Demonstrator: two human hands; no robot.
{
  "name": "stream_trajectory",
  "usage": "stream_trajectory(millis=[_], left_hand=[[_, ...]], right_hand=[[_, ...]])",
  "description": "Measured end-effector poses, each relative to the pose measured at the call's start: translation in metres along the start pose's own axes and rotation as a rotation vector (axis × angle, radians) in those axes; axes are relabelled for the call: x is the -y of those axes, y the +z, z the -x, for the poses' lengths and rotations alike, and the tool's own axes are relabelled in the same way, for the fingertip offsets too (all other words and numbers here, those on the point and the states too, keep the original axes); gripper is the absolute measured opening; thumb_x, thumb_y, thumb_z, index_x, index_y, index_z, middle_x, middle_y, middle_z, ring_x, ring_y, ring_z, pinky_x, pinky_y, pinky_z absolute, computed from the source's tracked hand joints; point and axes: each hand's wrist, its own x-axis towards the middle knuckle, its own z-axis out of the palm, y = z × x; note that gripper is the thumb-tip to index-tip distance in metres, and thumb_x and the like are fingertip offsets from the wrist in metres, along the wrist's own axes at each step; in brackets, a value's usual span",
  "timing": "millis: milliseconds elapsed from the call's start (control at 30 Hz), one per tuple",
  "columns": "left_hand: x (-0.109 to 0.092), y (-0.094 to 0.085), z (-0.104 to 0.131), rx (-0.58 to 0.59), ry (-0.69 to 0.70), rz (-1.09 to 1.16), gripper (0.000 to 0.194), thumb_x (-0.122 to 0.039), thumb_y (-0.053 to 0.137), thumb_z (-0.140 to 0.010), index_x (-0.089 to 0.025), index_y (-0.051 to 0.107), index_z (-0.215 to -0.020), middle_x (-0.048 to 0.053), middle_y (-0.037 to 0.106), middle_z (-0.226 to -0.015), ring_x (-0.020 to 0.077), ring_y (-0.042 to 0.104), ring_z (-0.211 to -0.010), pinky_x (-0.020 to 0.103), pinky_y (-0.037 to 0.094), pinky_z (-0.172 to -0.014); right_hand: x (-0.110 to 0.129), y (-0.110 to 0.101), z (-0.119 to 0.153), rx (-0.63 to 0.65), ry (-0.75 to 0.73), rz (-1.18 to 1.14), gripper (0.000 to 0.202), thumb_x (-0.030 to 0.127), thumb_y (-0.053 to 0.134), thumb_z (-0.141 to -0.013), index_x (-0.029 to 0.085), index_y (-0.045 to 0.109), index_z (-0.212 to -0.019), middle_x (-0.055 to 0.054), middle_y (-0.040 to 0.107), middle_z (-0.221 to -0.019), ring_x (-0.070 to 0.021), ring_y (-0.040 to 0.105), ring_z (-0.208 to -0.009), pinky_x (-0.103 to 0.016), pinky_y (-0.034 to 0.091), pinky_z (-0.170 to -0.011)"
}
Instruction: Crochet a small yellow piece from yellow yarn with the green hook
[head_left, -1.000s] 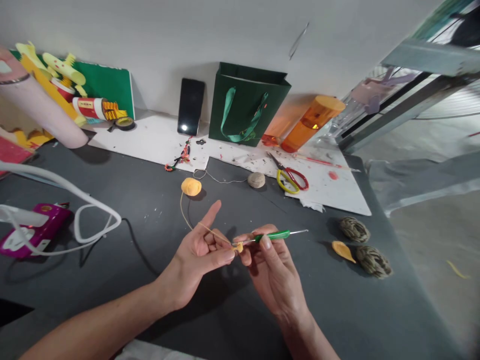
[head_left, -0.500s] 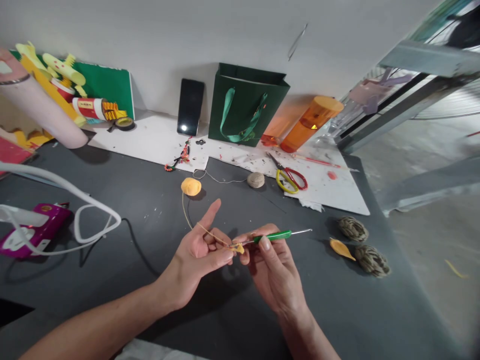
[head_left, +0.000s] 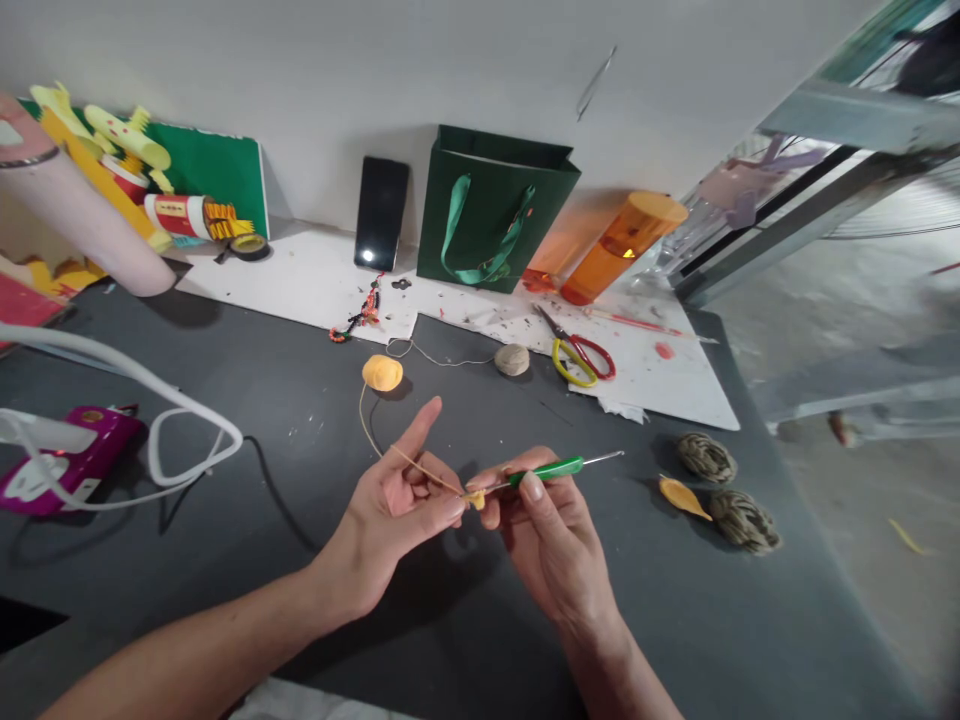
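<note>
Between thumb and fingers, my left hand (head_left: 394,505) pinches a small yellow crochet piece (head_left: 478,499), its index finger stretched out with yarn running over it. That strand leads back to a yellow yarn ball (head_left: 382,373) on the dark table. My right hand (head_left: 551,525) is closed round a crochet hook with a green handle (head_left: 551,470). One end of the hook meets the yellow piece at the left fingertips; the other metal end points right. Exactly how the yarn loops on the hook is too small to make out.
Beyond the hands lie a beige yarn ball (head_left: 511,360) and scissors (head_left: 577,350). Grey-green yarn bundles (head_left: 742,520) and a yellow leaf-shaped piece (head_left: 682,497) are at right. A phone (head_left: 381,213), green bag (head_left: 495,215) and orange bottle (head_left: 622,248) stand behind. A white cable (head_left: 202,400) loops at left.
Both hands stay nearly in place. The hook has tilted slightly, its right end a little higher, and the yellow piece has shifted a touch at the fingertips.
</note>
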Motion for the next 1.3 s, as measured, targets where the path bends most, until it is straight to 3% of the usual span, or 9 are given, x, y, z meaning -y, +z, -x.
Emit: stream_trajectory(millis=[233,467,800,1300], left_hand=[[0.001,-0.001,0.000,0.035,0.060,0.006,0.066,-0.019,0.081,-0.082,-0.040,0.058,-0.140,-0.004,0.066,-0.077,0.0073,0.058,-0.066,0.023,0.047,-0.066],[-0.001,0.000,0.001,0.040,0.026,-0.003,0.070,-0.016,0.080,-0.081,-0.037,0.056,-0.143,-0.004,0.066,-0.079,0.0078,0.057,-0.068,0.024,0.046,-0.066],[-0.009,0.009,-0.002,-0.028,-0.188,0.107,0.106,-0.018,0.086,-0.070,-0.018,0.028,-0.159,-0.006,0.064,-0.070,0.0093,0.054,-0.060,0.026,0.042,-0.061],[-0.009,0.008,-0.001,-0.002,-0.096,0.048,0.095,-0.020,0.083,-0.074,-0.026,0.036,-0.156,-0.005,0.064,-0.073,0.0098,0.055,-0.063,0.027,0.043,-0.063]], right_hand=[[0.005,-0.002,-0.001,0.023,-0.031,0.059,0.013,0.038,0.071,-0.092,0.025,0.070,-0.090,-0.002,0.081,-0.082,-0.0118,0.067,-0.060,-0.021,0.054,-0.057],[0.007,-0.002,-0.001,0.012,-0.023,0.077,0.014,0.039,0.070,-0.093,0.026,0.069,-0.089,-0.001,0.081,-0.082,-0.0119,0.066,-0.057,-0.023,0.053,-0.058],[0.005,0.002,-0.001,-0.010,0.035,0.008,0.017,0.041,0.075,-0.089,0.026,0.070,-0.084,0.000,0.078,-0.076,-0.0103,0.061,-0.052,-0.021,0.053,-0.057],[0.009,0.001,-0.001,0.000,-0.015,0.079,0.018,0.041,0.071,-0.091,0.025,0.068,-0.085,-0.003,0.079,-0.078,-0.0138,0.063,-0.055,-0.026,0.054,-0.056]])
